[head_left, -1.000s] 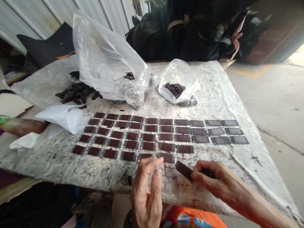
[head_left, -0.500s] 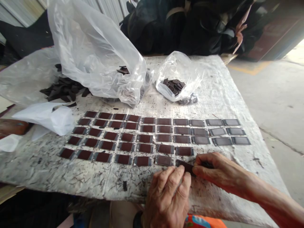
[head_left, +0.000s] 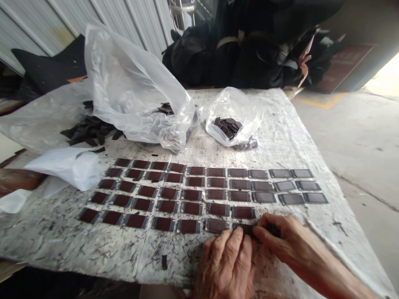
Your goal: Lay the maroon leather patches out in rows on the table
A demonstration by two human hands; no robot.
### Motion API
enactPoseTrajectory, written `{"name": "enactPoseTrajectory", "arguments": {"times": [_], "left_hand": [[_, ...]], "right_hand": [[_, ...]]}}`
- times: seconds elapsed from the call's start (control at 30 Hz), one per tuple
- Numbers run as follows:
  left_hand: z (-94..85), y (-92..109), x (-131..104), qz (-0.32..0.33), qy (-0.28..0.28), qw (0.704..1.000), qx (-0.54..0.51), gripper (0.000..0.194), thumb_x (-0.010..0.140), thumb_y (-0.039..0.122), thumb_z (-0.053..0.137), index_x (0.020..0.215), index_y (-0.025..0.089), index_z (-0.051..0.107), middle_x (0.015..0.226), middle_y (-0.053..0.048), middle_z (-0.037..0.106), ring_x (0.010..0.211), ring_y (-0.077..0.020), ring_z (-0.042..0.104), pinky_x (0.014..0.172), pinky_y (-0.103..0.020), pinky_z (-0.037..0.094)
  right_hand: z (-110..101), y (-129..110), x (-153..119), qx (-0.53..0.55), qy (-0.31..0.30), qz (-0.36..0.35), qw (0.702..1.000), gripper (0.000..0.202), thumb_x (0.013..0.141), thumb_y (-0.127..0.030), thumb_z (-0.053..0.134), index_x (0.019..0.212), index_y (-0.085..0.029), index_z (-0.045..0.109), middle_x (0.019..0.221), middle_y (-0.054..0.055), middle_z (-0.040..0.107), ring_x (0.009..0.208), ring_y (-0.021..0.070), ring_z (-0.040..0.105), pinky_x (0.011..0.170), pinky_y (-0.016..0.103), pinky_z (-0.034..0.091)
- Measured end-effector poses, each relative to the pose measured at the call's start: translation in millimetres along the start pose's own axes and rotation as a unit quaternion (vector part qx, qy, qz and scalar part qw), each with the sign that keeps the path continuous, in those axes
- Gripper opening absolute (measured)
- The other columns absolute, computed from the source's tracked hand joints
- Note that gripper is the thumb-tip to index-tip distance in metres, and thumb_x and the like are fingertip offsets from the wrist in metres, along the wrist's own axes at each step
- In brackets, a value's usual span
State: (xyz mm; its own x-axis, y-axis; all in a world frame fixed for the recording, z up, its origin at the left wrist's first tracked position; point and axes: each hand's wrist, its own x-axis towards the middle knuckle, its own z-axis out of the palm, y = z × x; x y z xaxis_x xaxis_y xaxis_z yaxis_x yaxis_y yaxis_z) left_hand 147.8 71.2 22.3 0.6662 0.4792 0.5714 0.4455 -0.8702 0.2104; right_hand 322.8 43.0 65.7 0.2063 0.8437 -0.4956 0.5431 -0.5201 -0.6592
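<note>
Dark matt leather-like patches (head_left: 193, 194) lie on a rough, speckled white table cover (head_left: 93, 245); the bags (head_left: 134, 87) are thin, glossy clear plastic.

Stained white table (head_left: 93, 245), corrugated metal wall (head_left: 40, 25) behind, grey concrete floor (head_left: 361, 141), daylight from right.

**Dark brown patch at the near row's right end**

A small dark brown rectangular leather patch (head_left: 246, 228) lies flat on the table, pinched at its right end by the right hand (head_left: 277, 238) and pressed along its near edge by the fingertips of the left hand (head_left: 229, 261). It sits just right of the last patch (head_left: 215, 225) in the nearest row, its long side running along that row
</note>
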Motion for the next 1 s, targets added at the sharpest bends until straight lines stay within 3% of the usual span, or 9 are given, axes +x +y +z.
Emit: {"name": "enactPoseTrajectory", "arguments": {"times": [0.1,0.27,0.4,0.47,0.53,0.6,0.67,0.87,1.0], "left_hand": [[4.1,-2,1,0.015,0.042,0.999,0.007,0.027,0.089,0.021,0.045,0.100,0.013,0.069,0.106,-0.006,0.068,0.095,-0.0214,0.058,0.081,-0.034,0.041],[1.1,-1,3,0.004,0.018,0.999,0.028,0.028,0.091,0.025,0.044,0.103,0.016,0.067,0.107,-0.005,0.067,0.095,-0.0217,0.058,0.081,-0.035,0.042],[-1.3,4,6,-0.007,0.022,0.999,0.037,0.031,0.093,0.028,0.039,0.102,0.017,0.066,0.105,-0.004,0.067,0.094,-0.0215,0.057,0.081,-0.036,0.040],[-3.4,6,9,-0.021,0.023,0.999,0.035,0.033,0.094,0.028,0.036,0.100,0.017,0.066,0.103,-0.003,0.067,0.094,-0.0218,0.057,0.080,-0.037,0.039],[-7.3,9,13,-0.027,0.008,0.999,0.032,0.030,0.094,0.026,0.038,0.099,0.018,0.066,0.102,-0.004,0.066,0.095,-0.0226,0.056,0.080,-0.038,0.040],[-12.0,12,18,-0.033,-0.020,0.999,0.032,0.023,0.091,0.022,0.044,0.099,0.018,0.065,0.102,-0.004,0.066,0.097,-0.0237,0.055,0.082,-0.038,0.041],[-15.5,14,22,-0.039,-0.038,0.998,0.030,0.020,0.088,0.017,0.049,0.100,0.019,0.064,0.103,-0.005,0.065,0.100,-0.0244,0.054,0.083,-0.039,0.042],[-17.6,18,24,-0.033,-0.057,0.997,0.027,0.021,0.087,0.014,0.050,0.102,0.019,0.064,0.103,-0.007,0.063,0.101,-0.0234,0.053,0.085,-0.039,0.046],[-19.7,21,26,-0.035,-0.047,0.997,0.052,0.023,0.086,0.011,0.049,0.101,0.019,0.064,0.101,-0.007,0.063,0.100,-0.0230,0.055,0.083,-0.039,0.048]], "right_hand": [[7,-2,1,-0.003,0.022,0.002,1.000,0.031,0.083,-0.039,0.040,0.063,-0.018,0.051,0.054,-0.003,0.047,0.051,0.0114,0.038,0.047,0.023,0.027],[8,-2,-4,0.012,0.049,-0.020,0.999,0.029,0.083,-0.037,0.044,0.061,-0.018,0.047,0.051,-0.004,0.045,0.050,0.0104,0.036,0.048,0.024,0.026],[-1,9,-12,0.183,0.055,-0.021,0.981,0.035,0.083,-0.052,0.051,0.072,-0.018,0.053,0.048,-0.008,0.034,0.045,0.0083,0.030,0.042,0.021,0.022],[-7,13,-17,0.365,0.035,0.003,0.930,0.039,0.082,-0.057,0.054,0.077,-0.019,0.053,0.045,-0.011,0.025,0.038,0.0057,0.021,0.036,0.019,0.016],[-12,16,-22,0.556,-0.018,0.019,0.830,0.036,0.081,-0.054,0.059,0.079,-0.018,0.056,0.043,-0.012,0.027,0.034,0.0029,0.017,0.033,0.016,0.016],[-16,16,-26,0.689,-0.074,0.016,0.721,0.031,0.081,-0.046,0.065,0.081,-0.016,0.060,0.049,-0.008,0.043,0.035,0.0017,0.030,0.035,0.014,0.027],[-16,18,-29,0.755,-0.118,0.012,0.645,0.029,0.079,-0.041,0.069,0.084,-0.013,0.064,0.064,0.000,0.061,0.047,0.0058,0.051,0.044,0.017,0.043],[-8,34,-35,0.825,-0.199,0.010,0.529,0.038,0.078,-0.043,0.070,0.096,-0.009,0.067,0.096,0.012,0.071,0.084,0.0216,0.067,0.065,0.033,0.057],[-5,40,-36,0.823,-0.206,0.031,0.529,0.036,0.075,-0.041,0.074,0.094,-0.011,0.067,0.087,0.009,0.071,0.076,0.0188,0.067,0.059,0.030,0.056]]}}
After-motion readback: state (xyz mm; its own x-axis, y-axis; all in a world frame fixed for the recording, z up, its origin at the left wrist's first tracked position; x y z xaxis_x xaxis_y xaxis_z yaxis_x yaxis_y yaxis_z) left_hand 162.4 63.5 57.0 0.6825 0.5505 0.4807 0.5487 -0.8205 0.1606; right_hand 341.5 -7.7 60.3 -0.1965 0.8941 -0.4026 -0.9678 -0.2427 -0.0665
